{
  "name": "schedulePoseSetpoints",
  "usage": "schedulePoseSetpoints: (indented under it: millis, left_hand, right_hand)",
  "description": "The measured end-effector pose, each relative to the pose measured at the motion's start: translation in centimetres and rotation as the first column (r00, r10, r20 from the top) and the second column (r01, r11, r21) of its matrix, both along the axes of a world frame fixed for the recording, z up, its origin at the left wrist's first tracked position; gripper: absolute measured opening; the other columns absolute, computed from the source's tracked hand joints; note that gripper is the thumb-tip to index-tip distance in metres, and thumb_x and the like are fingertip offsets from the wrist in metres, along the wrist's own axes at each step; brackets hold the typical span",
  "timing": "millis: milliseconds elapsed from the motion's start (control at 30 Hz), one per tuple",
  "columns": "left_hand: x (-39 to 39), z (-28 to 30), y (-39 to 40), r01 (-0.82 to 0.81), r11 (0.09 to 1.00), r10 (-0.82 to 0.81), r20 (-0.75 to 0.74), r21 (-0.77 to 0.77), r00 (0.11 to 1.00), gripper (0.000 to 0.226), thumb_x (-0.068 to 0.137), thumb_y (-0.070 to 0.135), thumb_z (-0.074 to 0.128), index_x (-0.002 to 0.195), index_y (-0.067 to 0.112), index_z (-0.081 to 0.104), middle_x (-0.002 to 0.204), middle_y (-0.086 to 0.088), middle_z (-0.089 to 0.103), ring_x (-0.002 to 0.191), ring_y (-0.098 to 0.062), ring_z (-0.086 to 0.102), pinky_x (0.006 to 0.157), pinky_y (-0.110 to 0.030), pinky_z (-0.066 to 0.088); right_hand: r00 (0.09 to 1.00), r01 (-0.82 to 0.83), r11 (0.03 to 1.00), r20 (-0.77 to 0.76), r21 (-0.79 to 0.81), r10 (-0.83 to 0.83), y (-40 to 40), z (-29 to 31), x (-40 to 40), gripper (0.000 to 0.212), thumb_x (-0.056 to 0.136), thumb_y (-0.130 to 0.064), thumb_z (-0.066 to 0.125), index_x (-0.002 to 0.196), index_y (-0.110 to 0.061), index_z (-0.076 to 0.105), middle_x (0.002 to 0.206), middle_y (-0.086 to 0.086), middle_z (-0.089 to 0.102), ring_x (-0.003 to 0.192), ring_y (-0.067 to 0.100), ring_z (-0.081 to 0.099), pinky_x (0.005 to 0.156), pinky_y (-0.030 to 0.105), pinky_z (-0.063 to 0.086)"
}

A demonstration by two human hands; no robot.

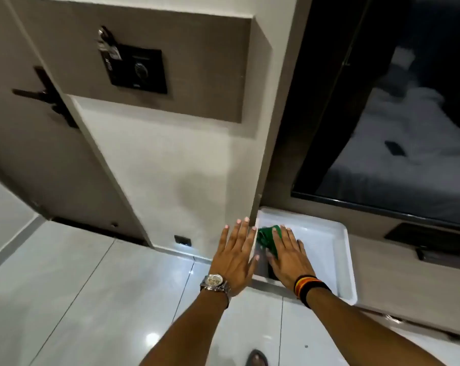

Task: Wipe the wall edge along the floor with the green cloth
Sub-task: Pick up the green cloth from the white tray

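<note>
The green cloth (266, 236) lies bunched at the corner where the white wall (170, 167) meets a white raised ledge (329, 233) at floor level. My right hand (289, 258), with striped wristbands, rests flat on the cloth and presses it down. My left hand (235, 257), with a silver watch at the wrist, hovers just left of it with fingers spread and nothing in it. The wall edge along the floor (170, 250) runs leftward from the hands towards the door.
A grey door (25, 154) with a dark handle (44, 97) stands at the left. A small black light fitting (182, 240) sits low on the wall. A dark glass panel (395, 114) fills the right. Glossy floor tiles (91, 299) lie below; my sandalled foot (256, 359) shows at the bottom.
</note>
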State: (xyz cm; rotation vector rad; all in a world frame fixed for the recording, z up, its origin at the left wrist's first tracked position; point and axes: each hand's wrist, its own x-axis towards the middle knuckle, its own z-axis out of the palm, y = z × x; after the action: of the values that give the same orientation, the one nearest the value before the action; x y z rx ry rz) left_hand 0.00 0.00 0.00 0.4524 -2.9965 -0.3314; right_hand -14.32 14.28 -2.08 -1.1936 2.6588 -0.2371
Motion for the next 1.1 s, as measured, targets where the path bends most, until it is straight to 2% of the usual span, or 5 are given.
schedulePoseSetpoints:
  millis: [267,533,767,933,1100]
  left_hand:
    - [-3.8,-2.7,4.0,-0.044,0.991,0.032,0.101,0.123,0.994,0.079,0.103,0.055,0.005,0.173,0.019,0.000,0.177,-0.004,-0.024,0.167,-0.028,-0.020,0.131,-0.051,-0.024]
    - [-3.2,-3.7,3.1,-0.167,0.980,0.154,0.122,0.107,0.981,0.074,0.109,0.053,0.020,0.172,0.025,-0.008,0.178,0.000,-0.025,0.165,-0.021,-0.026,0.128,-0.040,-0.032]
    - [-1.0,-3.7,-0.1,-0.200,0.975,0.192,0.088,0.097,0.978,0.073,0.109,0.053,0.020,0.173,0.022,0.001,0.181,-0.004,-0.012,0.168,-0.025,-0.015,0.135,-0.046,-0.019]
    - [3.5,-4.4,-3.6,-0.306,0.949,0.296,0.121,0.075,0.947,0.075,0.109,0.053,0.018,0.173,0.015,0.006,0.181,-0.007,-0.009,0.168,-0.027,-0.011,0.136,-0.048,-0.013]
    - [8.7,-5.4,-7.2,-0.356,0.933,0.344,0.169,0.048,0.924,0.077,0.109,0.054,0.015,0.173,0.015,-0.001,0.181,-0.008,-0.012,0.169,-0.029,-0.013,0.137,-0.049,-0.014]
  right_hand:
    - [0.991,-0.039,0.997,0.132,0.059,0.031,1.2,-5.1,-2.9,0.094,0.096,-0.065,0.040,0.162,-0.018,-0.010,0.169,0.006,-0.017,0.156,0.023,-0.018,0.124,0.038,-0.011]
    - [0.983,0.054,0.996,0.176,-0.065,-0.041,-0.4,-6.6,-4.0,0.083,0.095,-0.016,0.059,0.162,-0.017,0.011,0.171,0.008,0.010,0.158,0.025,0.006,0.124,0.032,0.000]
    - [0.978,0.085,0.955,0.206,-0.284,-0.026,0.9,-1.2,-5.4,0.063,0.091,-0.003,0.059,0.151,-0.014,0.044,0.151,0.012,0.051,0.136,0.032,0.051,0.117,0.036,0.037]
    - [0.983,0.037,0.852,0.174,-0.522,0.064,0.3,4.0,-1.4,0.061,0.090,0.001,0.060,0.148,-0.017,0.049,0.148,0.003,0.054,0.134,0.018,0.052,0.117,0.027,0.036]
    - [0.963,-0.067,0.807,0.175,-0.586,0.206,-5.3,6.5,4.4,0.065,0.089,0.004,0.058,0.148,-0.021,0.048,0.150,-0.002,0.052,0.135,0.009,0.047,0.117,0.013,0.029]
